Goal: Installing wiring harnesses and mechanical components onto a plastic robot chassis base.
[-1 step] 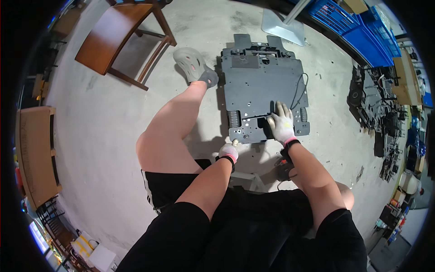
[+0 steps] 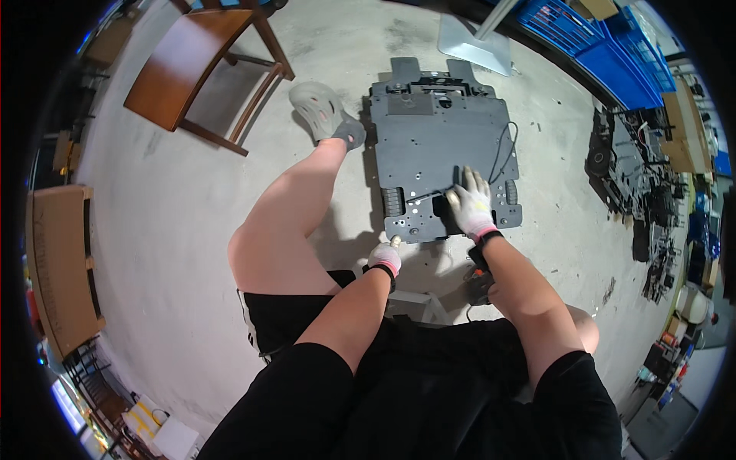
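"Condition of the dark grey metal unit (image 2: 437, 153)?"

"Flat on the floor (image 2: 169, 230). Hands apart: right hand (image 2: 472, 207) spread over its near part, right of centre; left hand (image 2: 386, 255) at its near-left corner, thumb uppermost (grip beneath cannot be confirmed)."

"Recommended handling?"

"Even palm pressure, left thumb clear of the corner's edge, black cable (image 2: 502, 147) kept from snagging."

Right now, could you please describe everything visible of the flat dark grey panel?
The flat dark grey panel, metal-looking and roughly rectangular, lies on pale floor, with small holes, two far tabs and ribbed dark pieces. A black cable crosses its right side; white-gloved left hand and right hand touch its near part.
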`<state>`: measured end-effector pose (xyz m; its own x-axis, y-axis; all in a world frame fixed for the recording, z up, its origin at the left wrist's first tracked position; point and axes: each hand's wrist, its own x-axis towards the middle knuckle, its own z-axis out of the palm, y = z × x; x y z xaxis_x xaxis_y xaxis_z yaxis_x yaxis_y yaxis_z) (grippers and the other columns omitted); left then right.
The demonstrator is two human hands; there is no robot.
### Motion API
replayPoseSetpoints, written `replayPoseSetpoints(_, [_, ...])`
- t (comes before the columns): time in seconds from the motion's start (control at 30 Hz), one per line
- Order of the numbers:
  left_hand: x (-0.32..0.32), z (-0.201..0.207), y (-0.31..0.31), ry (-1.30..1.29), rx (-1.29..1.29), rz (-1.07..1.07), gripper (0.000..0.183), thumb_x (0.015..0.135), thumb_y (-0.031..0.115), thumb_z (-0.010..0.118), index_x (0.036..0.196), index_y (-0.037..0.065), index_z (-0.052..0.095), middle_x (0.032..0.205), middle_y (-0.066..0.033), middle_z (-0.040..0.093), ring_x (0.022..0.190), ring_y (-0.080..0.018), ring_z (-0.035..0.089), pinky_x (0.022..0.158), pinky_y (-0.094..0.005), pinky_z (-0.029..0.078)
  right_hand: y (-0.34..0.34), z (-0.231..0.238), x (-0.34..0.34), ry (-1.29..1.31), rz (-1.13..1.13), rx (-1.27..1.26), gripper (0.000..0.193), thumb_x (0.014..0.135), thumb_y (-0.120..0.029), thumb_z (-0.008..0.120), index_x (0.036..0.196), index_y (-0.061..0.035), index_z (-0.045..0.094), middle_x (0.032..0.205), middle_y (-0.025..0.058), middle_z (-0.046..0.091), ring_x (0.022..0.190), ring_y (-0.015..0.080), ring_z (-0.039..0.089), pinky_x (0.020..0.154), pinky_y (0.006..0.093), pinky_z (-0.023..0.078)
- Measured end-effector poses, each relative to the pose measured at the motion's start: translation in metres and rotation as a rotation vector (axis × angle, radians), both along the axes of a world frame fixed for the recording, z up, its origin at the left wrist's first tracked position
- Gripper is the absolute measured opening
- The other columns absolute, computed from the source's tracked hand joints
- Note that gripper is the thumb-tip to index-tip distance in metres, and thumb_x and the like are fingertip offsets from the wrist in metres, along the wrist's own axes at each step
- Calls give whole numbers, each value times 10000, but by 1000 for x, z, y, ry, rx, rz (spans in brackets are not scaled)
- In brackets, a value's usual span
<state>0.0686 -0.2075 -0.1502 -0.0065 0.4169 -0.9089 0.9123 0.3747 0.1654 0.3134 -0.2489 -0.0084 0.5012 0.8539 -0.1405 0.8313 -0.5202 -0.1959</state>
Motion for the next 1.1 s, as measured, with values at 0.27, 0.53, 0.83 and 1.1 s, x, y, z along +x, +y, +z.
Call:
replayPoseSetpoints(0.27, [-8,-7,3,-3,-63,-20,562,1022,599,492,1055,75,694,802,-122,702,616,-283,699,556,-451,541,104,-10,-96,334,270,45,436,1006,-490,483,1189,-206,758,1497,167,511,1428,360,412,1165,533,318])
replayPoseSetpoints(0.53, [3,2,10,-22,-170,59,709,985,706,454,986,67,763,778,-128,742,623,-299,717,559,-447,564,-32,7,-54,191,536,-62,399,973,-422,600,1055,-86,800,1638,101,367,1521,353,292,1255,546,211])
replayPoseSetpoints(0.83, [8,15,2,27,37,-15,778,966,754,450,981,45,770,742,-124,740,595,-287,727,578,-426,575,48,-22,-58,240,-226,139,506,986,-446,535,1299,-80,694,1602,273,362,1499,432,306,1241,523,217])
replayPoseSetpoints(1.1, [4,-13,3,-16,-43,52,609,988,649,518,1201,98,668,1036,-133,731,907,-340,707,779,-460,561,49,3,-130,247,347,32,373,968,-419,607,940,-112,817,1555,119,471,1504,351,314,1252,556,194])
